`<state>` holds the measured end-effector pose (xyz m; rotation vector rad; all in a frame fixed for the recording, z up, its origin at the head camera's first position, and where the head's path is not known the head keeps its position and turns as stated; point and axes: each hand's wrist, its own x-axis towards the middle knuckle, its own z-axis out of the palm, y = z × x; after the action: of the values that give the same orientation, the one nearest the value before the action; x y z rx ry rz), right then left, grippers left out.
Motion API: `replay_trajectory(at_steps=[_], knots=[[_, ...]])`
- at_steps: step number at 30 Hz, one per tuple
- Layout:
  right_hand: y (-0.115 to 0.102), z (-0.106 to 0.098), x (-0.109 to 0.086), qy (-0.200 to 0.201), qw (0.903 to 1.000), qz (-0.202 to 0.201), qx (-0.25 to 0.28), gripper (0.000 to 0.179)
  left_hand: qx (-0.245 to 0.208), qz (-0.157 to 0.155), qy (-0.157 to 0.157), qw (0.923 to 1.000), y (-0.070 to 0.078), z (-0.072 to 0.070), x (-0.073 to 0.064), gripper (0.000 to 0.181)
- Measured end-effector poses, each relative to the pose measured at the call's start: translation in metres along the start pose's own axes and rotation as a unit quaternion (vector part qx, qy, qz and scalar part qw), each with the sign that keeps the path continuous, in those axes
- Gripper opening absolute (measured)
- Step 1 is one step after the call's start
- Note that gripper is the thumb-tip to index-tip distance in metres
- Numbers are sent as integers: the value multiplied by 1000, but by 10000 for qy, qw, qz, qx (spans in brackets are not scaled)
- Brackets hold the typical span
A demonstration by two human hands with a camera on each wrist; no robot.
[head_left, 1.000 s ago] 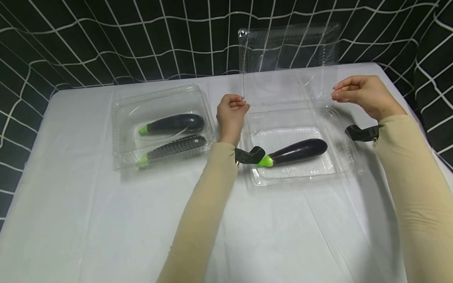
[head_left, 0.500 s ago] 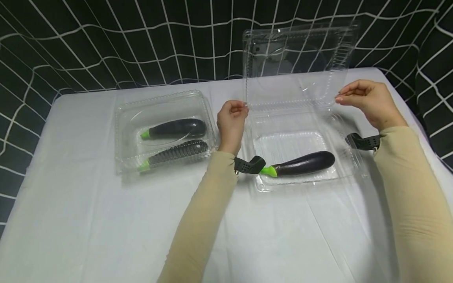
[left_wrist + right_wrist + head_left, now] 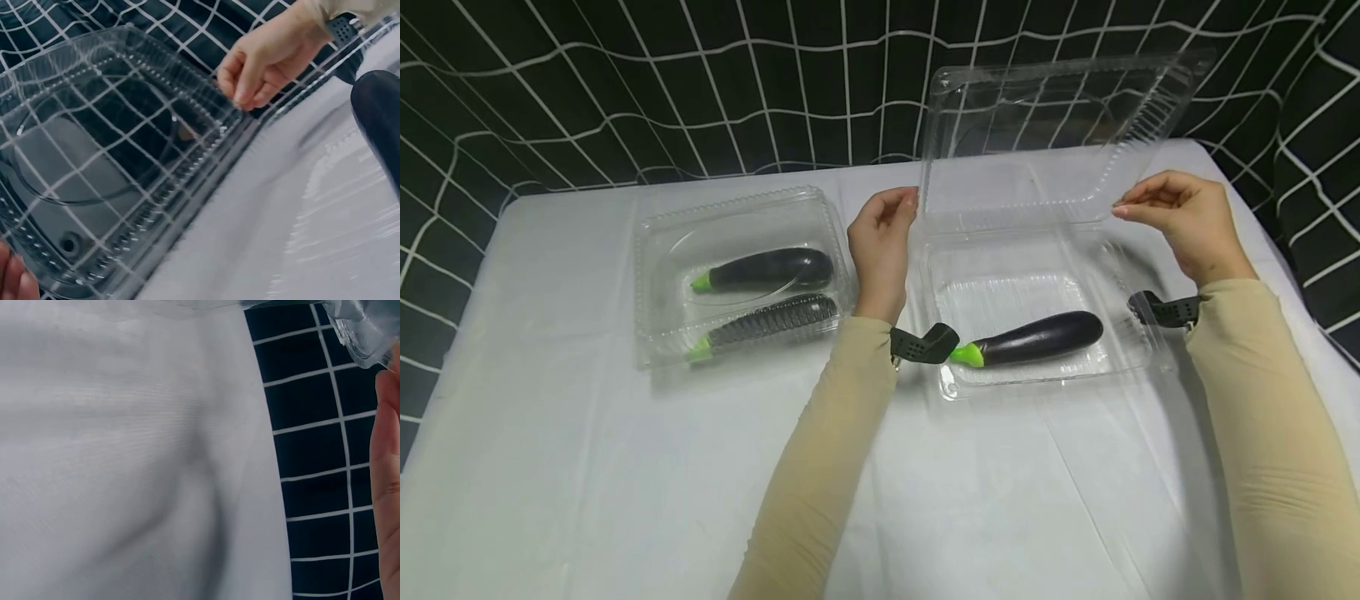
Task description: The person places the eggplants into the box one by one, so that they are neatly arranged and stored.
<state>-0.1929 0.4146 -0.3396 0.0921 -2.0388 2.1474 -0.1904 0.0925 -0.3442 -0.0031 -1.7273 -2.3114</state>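
Note:
A clear plastic clamshell container [image 3: 1030, 379] lies on the right of the table, its lid [image 3: 1045, 150] raised at the back. One dark eggplant [image 3: 1041, 337] with a bright green stem rests in its base. My right hand [image 3: 1191, 221] pinches the lid's lower right corner; the right wrist view catches its finger [image 3: 389, 450] beside the clear plastic. At the lid's left edge is my left hand [image 3: 880, 246], fingers bent, thumb near the plastic; whether it grips the edge is unclear. The left wrist view shows only its fingertips [image 3: 14, 278] by the lid.
On the left stands another clear clamshell [image 3: 662, 250], lid down, with two eggplants inside, an upper one [image 3: 778, 267] and a lower one [image 3: 771, 321]. A white cloth [image 3: 647, 483] covers the table. Dark, white-gridded fabric [image 3: 700, 92] hangs behind and at both sides.
The raised lid has shifted and leans further to the right at its top. My left hand's fingertips have moved up along its left edge. My right hand stays at the right corner.

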Motion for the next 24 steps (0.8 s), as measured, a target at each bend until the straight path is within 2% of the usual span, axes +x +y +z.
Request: replay_trajectory(at_steps=[6,13,19,24], knots=[[2,-1,-3,93,9999,-60,-54,17,-195,313,-373,9986,10,-2,2,17],[5,1,-4,108,9997,-196,-7,17,-321,595,-635,9957,23,-3,3,20],[6,4,-6,185,9995,-233,-106,16,-578,757,-867,9917,33,-4,4,22],[6,10,-8,223,9992,-324,-39,17,-527,829,-937,9907,38,-8,5,22]])
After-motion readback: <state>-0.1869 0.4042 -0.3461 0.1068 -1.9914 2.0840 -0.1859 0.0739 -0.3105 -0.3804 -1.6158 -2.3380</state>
